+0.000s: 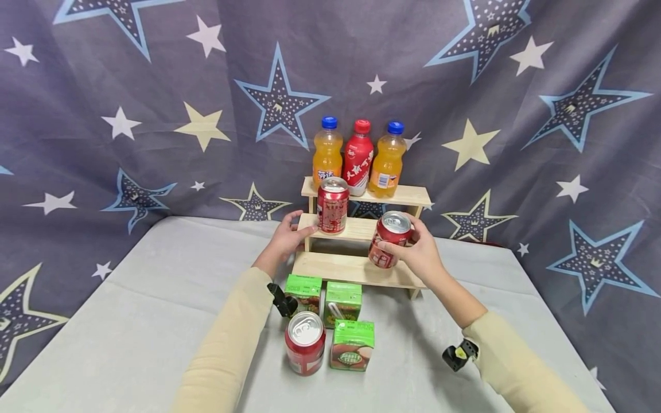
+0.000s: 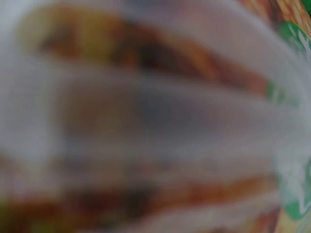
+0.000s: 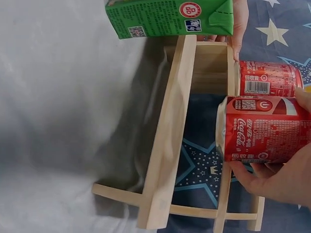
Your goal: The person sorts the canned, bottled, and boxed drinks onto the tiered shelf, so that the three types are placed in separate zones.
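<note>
Just right of centre in the head view, the right hand (image 1: 424, 251) wraps fingers and thumb round a red, silver-topped aluminium can (image 1: 386, 234). Its long axis is near upright, before the middle step of a pale wooden three-step shelf (image 1: 356, 268) and rightward of a matching red can (image 1: 332, 211) standing there. Beside that standing can, the left hand (image 1: 284, 237) is nearer the shelf's left end; fingers partly hidden, its grip can't be told.
</note>
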Action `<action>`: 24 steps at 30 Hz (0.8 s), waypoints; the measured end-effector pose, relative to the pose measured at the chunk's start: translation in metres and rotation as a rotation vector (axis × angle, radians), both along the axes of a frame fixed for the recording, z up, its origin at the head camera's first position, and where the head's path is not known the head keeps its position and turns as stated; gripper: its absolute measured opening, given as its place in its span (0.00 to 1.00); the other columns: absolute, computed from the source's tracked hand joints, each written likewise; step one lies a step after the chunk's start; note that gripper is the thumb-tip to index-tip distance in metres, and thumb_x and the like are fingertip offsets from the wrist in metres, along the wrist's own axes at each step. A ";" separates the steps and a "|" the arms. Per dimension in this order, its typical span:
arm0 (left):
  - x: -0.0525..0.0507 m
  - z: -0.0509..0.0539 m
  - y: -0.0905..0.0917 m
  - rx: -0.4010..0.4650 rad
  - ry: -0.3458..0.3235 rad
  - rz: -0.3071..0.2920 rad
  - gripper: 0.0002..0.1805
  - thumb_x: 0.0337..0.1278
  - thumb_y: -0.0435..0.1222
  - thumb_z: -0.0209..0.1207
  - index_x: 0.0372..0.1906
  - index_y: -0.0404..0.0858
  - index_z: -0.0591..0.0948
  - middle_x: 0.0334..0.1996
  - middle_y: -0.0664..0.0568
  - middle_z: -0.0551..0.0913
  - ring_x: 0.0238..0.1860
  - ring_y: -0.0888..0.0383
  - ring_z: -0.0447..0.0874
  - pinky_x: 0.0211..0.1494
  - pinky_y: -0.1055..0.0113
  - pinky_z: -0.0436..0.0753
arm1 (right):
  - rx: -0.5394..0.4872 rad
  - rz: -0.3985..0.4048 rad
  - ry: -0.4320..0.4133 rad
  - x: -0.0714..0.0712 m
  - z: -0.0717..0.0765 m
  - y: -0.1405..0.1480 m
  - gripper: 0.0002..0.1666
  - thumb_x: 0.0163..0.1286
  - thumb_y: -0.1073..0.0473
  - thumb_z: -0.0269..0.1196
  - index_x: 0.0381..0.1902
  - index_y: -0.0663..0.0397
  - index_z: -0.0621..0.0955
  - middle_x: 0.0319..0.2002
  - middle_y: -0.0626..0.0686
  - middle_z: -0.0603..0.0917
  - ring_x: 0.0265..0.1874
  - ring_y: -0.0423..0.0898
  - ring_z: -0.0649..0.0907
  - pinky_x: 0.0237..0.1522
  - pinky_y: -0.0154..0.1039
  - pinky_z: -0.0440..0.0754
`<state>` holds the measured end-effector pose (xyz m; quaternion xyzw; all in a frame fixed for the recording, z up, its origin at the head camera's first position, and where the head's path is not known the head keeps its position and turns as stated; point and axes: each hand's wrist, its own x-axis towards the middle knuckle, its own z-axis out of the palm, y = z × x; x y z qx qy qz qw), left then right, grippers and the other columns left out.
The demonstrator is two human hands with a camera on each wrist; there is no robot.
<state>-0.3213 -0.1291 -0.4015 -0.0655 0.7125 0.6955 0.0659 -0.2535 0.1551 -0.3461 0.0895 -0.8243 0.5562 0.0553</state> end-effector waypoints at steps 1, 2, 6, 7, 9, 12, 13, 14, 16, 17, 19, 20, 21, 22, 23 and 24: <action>-0.001 0.000 0.000 0.000 -0.001 0.001 0.39 0.59 0.37 0.59 0.71 0.49 0.53 0.63 0.37 0.66 0.61 0.38 0.71 0.59 0.45 0.74 | 0.004 0.000 -0.003 -0.001 0.001 0.000 0.47 0.52 0.56 0.73 0.67 0.51 0.63 0.58 0.57 0.75 0.53 0.50 0.77 0.48 0.35 0.78; -0.001 -0.001 0.000 -0.003 -0.001 0.001 0.39 0.59 0.37 0.59 0.71 0.49 0.53 0.63 0.37 0.66 0.61 0.39 0.71 0.59 0.45 0.75 | 0.007 0.000 -0.004 -0.001 0.003 -0.001 0.47 0.52 0.56 0.73 0.67 0.50 0.63 0.57 0.57 0.76 0.53 0.50 0.77 0.48 0.37 0.78; -0.002 -0.002 0.000 -0.006 0.001 0.003 0.39 0.59 0.37 0.60 0.71 0.49 0.53 0.62 0.37 0.66 0.61 0.38 0.71 0.59 0.45 0.75 | 0.007 0.006 0.000 -0.003 0.008 -0.004 0.48 0.50 0.54 0.74 0.67 0.50 0.64 0.56 0.57 0.77 0.53 0.51 0.77 0.52 0.43 0.77; -0.002 -0.002 0.000 -0.005 0.000 0.004 0.39 0.59 0.37 0.60 0.71 0.49 0.53 0.62 0.37 0.66 0.61 0.38 0.71 0.59 0.45 0.74 | 0.002 0.008 0.004 -0.003 0.010 -0.005 0.48 0.50 0.54 0.74 0.67 0.50 0.64 0.56 0.57 0.77 0.53 0.51 0.77 0.53 0.44 0.77; -0.002 -0.002 0.000 -0.002 -0.001 0.005 0.39 0.58 0.37 0.60 0.71 0.48 0.53 0.62 0.37 0.66 0.61 0.38 0.71 0.59 0.45 0.74 | -0.005 0.007 0.010 -0.005 0.012 -0.007 0.48 0.49 0.54 0.74 0.67 0.49 0.64 0.57 0.56 0.76 0.53 0.51 0.77 0.55 0.46 0.76; -0.002 -0.002 0.000 -0.002 -0.004 0.008 0.40 0.58 0.37 0.60 0.71 0.48 0.53 0.62 0.37 0.66 0.61 0.38 0.71 0.59 0.45 0.75 | -0.012 0.008 0.011 -0.007 0.014 -0.010 0.48 0.49 0.53 0.74 0.66 0.49 0.64 0.57 0.56 0.76 0.55 0.51 0.76 0.57 0.47 0.74; -0.001 -0.002 0.000 -0.002 -0.005 0.009 0.40 0.58 0.37 0.60 0.71 0.49 0.53 0.63 0.38 0.66 0.61 0.39 0.71 0.59 0.45 0.75 | -0.012 0.006 0.008 -0.008 0.015 -0.011 0.48 0.49 0.53 0.74 0.66 0.49 0.64 0.57 0.56 0.76 0.55 0.51 0.76 0.58 0.47 0.74; -0.001 -0.001 0.000 -0.002 -0.007 0.010 0.40 0.58 0.37 0.60 0.71 0.49 0.53 0.63 0.38 0.66 0.61 0.39 0.71 0.59 0.46 0.75 | -0.010 0.003 0.005 -0.010 0.015 -0.012 0.48 0.49 0.53 0.74 0.66 0.48 0.64 0.57 0.56 0.76 0.55 0.51 0.76 0.58 0.47 0.74; -0.001 -0.001 0.000 -0.002 -0.009 0.011 0.40 0.58 0.37 0.60 0.71 0.49 0.53 0.63 0.38 0.66 0.61 0.39 0.71 0.59 0.46 0.75 | -0.010 -0.001 -0.003 -0.012 0.016 -0.014 0.47 0.49 0.53 0.74 0.65 0.48 0.65 0.57 0.55 0.75 0.55 0.51 0.75 0.58 0.48 0.74; -0.001 -0.001 0.000 -0.002 -0.010 0.010 0.40 0.58 0.37 0.60 0.71 0.49 0.53 0.62 0.38 0.66 0.61 0.39 0.71 0.60 0.46 0.74 | -0.008 -0.006 -0.007 -0.014 0.017 -0.015 0.47 0.49 0.53 0.74 0.65 0.47 0.65 0.57 0.55 0.75 0.56 0.50 0.75 0.59 0.48 0.74; -0.001 -0.001 0.000 -0.003 -0.010 0.008 0.40 0.58 0.38 0.60 0.71 0.49 0.53 0.62 0.38 0.66 0.61 0.39 0.71 0.60 0.46 0.74 | -0.004 -0.016 -0.008 -0.018 0.017 -0.017 0.48 0.49 0.52 0.74 0.66 0.47 0.64 0.58 0.55 0.75 0.56 0.50 0.75 0.59 0.48 0.73; -0.001 -0.001 0.000 -0.004 -0.010 0.007 0.40 0.58 0.38 0.60 0.71 0.49 0.53 0.62 0.38 0.66 0.61 0.39 0.71 0.60 0.45 0.74 | -0.001 -0.020 -0.008 -0.019 0.017 -0.018 0.49 0.49 0.51 0.74 0.67 0.47 0.64 0.58 0.55 0.75 0.56 0.50 0.75 0.60 0.48 0.73; -0.001 -0.001 0.000 -0.005 -0.010 0.007 0.40 0.58 0.38 0.60 0.72 0.49 0.53 0.62 0.38 0.66 0.61 0.39 0.71 0.59 0.45 0.74 | 0.003 -0.024 -0.008 -0.021 0.018 -0.020 0.50 0.49 0.50 0.74 0.67 0.47 0.63 0.59 0.55 0.74 0.57 0.50 0.74 0.60 0.48 0.73; -0.002 -0.001 0.000 -0.007 -0.010 0.006 0.40 0.58 0.38 0.60 0.71 0.49 0.53 0.62 0.38 0.66 0.61 0.39 0.71 0.60 0.45 0.74 | 0.004 -0.029 -0.010 -0.023 0.018 -0.020 0.51 0.49 0.49 0.74 0.68 0.47 0.62 0.59 0.55 0.74 0.58 0.50 0.74 0.61 0.48 0.73; -0.002 -0.001 0.000 -0.009 -0.010 0.007 0.40 0.58 0.38 0.61 0.71 0.50 0.53 0.62 0.38 0.66 0.61 0.39 0.71 0.59 0.45 0.74 | 0.002 -0.034 -0.013 -0.026 0.018 -0.021 0.52 0.49 0.49 0.74 0.69 0.47 0.61 0.60 0.55 0.73 0.58 0.50 0.74 0.62 0.48 0.73; -0.002 -0.001 0.000 -0.009 -0.010 0.007 0.40 0.58 0.38 0.61 0.71 0.49 0.53 0.62 0.38 0.66 0.61 0.39 0.71 0.59 0.45 0.74 | -0.002 -0.036 -0.016 -0.027 0.018 -0.022 0.53 0.49 0.48 0.74 0.69 0.47 0.61 0.60 0.55 0.73 0.59 0.50 0.73 0.62 0.48 0.73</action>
